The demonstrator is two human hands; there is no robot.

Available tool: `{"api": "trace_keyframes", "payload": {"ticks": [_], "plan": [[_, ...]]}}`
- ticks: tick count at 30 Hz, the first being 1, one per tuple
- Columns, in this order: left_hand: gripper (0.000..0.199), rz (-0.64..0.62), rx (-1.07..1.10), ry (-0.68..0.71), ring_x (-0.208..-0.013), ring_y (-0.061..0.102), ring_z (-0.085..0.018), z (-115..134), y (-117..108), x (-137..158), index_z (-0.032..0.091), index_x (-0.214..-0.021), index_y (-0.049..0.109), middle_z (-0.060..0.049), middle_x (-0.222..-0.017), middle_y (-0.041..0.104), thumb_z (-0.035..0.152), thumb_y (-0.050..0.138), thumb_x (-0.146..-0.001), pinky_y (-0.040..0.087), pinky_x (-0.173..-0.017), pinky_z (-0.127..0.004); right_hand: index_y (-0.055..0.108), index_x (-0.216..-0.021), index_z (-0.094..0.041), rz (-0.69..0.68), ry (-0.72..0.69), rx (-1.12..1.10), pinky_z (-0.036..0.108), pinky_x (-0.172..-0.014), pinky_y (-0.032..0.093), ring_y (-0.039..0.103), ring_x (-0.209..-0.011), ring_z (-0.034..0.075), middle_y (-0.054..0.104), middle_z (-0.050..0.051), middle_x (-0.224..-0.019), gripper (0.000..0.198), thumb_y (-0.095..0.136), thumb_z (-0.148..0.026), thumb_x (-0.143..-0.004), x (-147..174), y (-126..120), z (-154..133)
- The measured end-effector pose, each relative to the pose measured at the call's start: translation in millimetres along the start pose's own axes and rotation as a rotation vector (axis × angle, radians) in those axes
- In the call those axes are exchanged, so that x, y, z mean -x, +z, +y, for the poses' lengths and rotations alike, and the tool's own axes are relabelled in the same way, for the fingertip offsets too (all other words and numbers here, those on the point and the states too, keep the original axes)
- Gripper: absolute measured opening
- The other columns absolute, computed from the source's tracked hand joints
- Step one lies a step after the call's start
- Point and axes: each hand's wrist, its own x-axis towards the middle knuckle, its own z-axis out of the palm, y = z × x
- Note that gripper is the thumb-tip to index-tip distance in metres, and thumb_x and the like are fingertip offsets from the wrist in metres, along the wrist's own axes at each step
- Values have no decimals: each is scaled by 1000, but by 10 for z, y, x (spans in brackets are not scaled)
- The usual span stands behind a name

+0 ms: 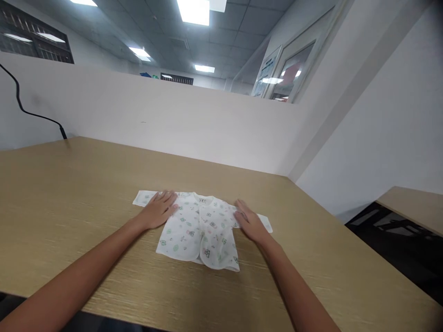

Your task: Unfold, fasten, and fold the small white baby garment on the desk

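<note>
A small white baby jacket with a green and grey print lies spread on the wooden table, neckline away from me, both sleeves stretched out sideways. Its front edges meet near the middle, and a label shows inside the collar. My left hand rests flat across the left sleeve by the shoulder, fingers extended. On the other side, my right hand lies over the right sleeve with its fingers stretched out. Parts of both sleeves are hidden beneath the hands; the cuffs stick out past them.
The wooden table reaches back to a low white partition. A black cable hangs down at the far left. Another tabletop stands at the right, lower and beyond a gap. A white wall rises on the right.
</note>
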Motion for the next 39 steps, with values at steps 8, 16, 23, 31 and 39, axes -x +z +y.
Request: {"api": "trace_keyframes", "payload": {"ticks": [8,16,23,31,39], "plan": [[75,-95,37,-33,-157,13,-25,-151,73,-19,25,-161,23,-6,-168,18,68,12,-100,11,-126,-48,32,-159,-9,-189,92,222,48,-126,19,20,-155,29,26,12,-165,71,26,-52,-103,-10,52,85],[79,-46,-5,-150,-156,17,-28,-455,-22,-48,15,-159,31,-12,-166,24,65,12,-100,15,-125,-49,39,-154,-2,-35,101,332,47,-126,19,21,-154,31,31,19,-162,66,30,-41,-101,-24,-85,408],[70,-85,74,29,-156,17,-23,-46,84,1,25,-160,28,-4,-167,21,62,12,-102,17,-126,-45,29,-159,-6,-185,68,304,52,-125,19,16,-155,33,24,15,-166,71,23,-49,-103,35,159,-148],[70,-51,-4,-198,-155,19,-27,-498,10,-69,20,-159,31,-8,-167,23,55,13,-101,17,-124,-52,28,-159,-2,-104,310,404,52,-123,21,18,-155,33,22,20,-165,71,22,-46,-103,10,88,258],[71,26,-48,-265,-155,22,-30,-539,9,-64,19,-156,38,-10,-165,29,56,19,-99,15,-124,-55,29,-159,-3,-111,339,428,52,-122,22,19,-154,35,24,19,-166,69,23,-45,-104,21,58,142]]}}
